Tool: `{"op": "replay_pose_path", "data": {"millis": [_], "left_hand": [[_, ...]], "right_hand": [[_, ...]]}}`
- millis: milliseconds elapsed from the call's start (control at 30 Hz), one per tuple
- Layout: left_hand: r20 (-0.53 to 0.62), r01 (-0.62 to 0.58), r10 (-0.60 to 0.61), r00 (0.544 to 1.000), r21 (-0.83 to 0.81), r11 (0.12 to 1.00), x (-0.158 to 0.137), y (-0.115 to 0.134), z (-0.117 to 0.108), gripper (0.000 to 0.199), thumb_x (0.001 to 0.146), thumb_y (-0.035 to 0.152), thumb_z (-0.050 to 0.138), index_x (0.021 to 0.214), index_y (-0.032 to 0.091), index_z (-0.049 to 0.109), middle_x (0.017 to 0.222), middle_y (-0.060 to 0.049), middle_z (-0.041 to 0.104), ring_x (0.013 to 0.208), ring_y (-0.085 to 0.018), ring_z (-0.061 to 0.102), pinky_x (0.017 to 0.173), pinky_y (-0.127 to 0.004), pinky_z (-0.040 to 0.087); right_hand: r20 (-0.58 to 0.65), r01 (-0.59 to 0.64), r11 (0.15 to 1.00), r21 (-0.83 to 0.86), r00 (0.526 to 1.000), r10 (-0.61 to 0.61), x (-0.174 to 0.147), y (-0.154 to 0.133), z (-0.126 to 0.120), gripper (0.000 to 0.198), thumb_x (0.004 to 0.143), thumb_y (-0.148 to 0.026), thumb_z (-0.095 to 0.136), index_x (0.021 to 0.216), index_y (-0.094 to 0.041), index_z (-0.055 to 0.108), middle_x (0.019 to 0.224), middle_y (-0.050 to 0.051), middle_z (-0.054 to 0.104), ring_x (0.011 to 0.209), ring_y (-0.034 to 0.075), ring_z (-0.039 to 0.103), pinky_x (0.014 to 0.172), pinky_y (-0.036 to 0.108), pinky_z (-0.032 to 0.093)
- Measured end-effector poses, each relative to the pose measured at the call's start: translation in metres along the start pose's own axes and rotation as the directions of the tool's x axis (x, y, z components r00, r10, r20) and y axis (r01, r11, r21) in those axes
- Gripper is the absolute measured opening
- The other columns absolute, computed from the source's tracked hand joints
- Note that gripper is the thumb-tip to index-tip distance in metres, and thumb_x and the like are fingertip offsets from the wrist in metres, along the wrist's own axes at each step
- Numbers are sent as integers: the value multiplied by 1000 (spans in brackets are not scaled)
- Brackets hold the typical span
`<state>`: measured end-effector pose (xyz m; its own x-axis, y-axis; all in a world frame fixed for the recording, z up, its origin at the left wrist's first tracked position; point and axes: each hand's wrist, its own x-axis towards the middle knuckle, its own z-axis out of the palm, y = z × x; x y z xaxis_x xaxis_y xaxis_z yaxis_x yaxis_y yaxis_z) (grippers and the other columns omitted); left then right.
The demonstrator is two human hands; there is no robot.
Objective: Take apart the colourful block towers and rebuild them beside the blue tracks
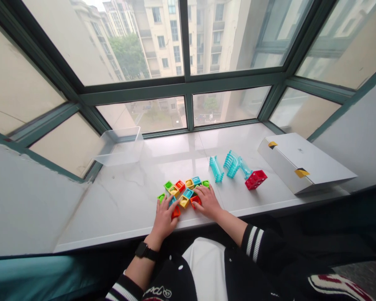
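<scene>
Several hollow toy blocks lie together on the white sill, among them a green block point(168, 185), a red block point(180, 185), a yellow block point(184, 202) and a blue block point(188, 193). My left hand point(164, 218) rests with spread fingers over the group's left side, touching blocks there. A red block point(176, 212) shows partly under it. On the right side, my right hand point(209, 202) lies over the blocks, fingers stretched out and thumb on another red block point(195, 202). Its palm hides part of what is beneath. Neither hand lifts anything.
Right of the blocks stand turquoise plastic track pieces point(216, 169), more curved turquoise pieces point(232, 163) and a dark red perforated block point(256, 179). A white box point(307, 161) sits at the far right. Back left is a clear plastic bin point(122, 156), near the window frame point(188, 88).
</scene>
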<state>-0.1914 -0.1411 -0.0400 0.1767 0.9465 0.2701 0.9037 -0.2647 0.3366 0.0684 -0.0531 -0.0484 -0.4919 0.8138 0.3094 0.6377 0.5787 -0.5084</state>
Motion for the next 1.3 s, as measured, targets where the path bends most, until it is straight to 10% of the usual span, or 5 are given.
{"op": "replay_pose_path", "data": {"millis": [433, 667, 933, 1133, 1300], "left_hand": [[-137, 77, -84, 987, -53, 996, -8, -31, -7, 59, 82, 12, 58, 139, 28, 64, 150, -14, 57, 144, -37, 52, 120, -63, 47], [-106, 90, -93, 990, -28, 996, -27, -40, -5, 65, 85, 20, 63, 150, 27, 54, 156, -16, 50, 144, -40, 51, 119, -62, 46], [-104, 58, -64, 993, -54, 997, -42, -38, -12, 68, 92, 31, 67, 157, 30, 46, 163, -15, 44, 147, -39, 49, 119, -61, 46], [-80, 56, -61, 995, -66, 996, -52, -36, -18, 65, 97, 38, 67, 157, 31, 45, 165, -15, 42, 151, -38, 45, 121, -62, 45], [-160, -19, -1, 987, -121, 993, -31, -4, -32, 66, 96, 43, 71, 156, 30, 47, 163, -15, 46, 156, -40, 39, 125, -65, 40]], "right_hand": [[-162, 111, 993, 44, 981, -103, 4, 7, -62, 36, 97, -30, 65, 133, -28, 69, 144, 10, 66, 143, 33, 54, 130, 63, 26], [-655, -479, 863, -159, 705, 271, -24, 84, -188, 42, 96, -36, 62, 133, -18, 67, 147, 21, 54, 143, 40, 48, 123, 62, 36], [-322, -633, 761, -142, 757, 569, -52, 127, -194, 44, 89, -31, 61, 132, -25, 68, 135, 13, 61, 113, 31, 68, 98, 46, 58], [-219, -440, 878, 186, 853, 474, -53, 78, -211, 41, 88, -41, 70, 127, -27, 69, 127, 11, 66, 113, 29, 68, 86, 40, 65], [-27, -290, 786, 547, 932, 362, -22, 10, -160, 38, 90, -42, 73, 125, -29, 65, 123, 8, 65, 108, 26, 70, 81, 37, 66]]}}
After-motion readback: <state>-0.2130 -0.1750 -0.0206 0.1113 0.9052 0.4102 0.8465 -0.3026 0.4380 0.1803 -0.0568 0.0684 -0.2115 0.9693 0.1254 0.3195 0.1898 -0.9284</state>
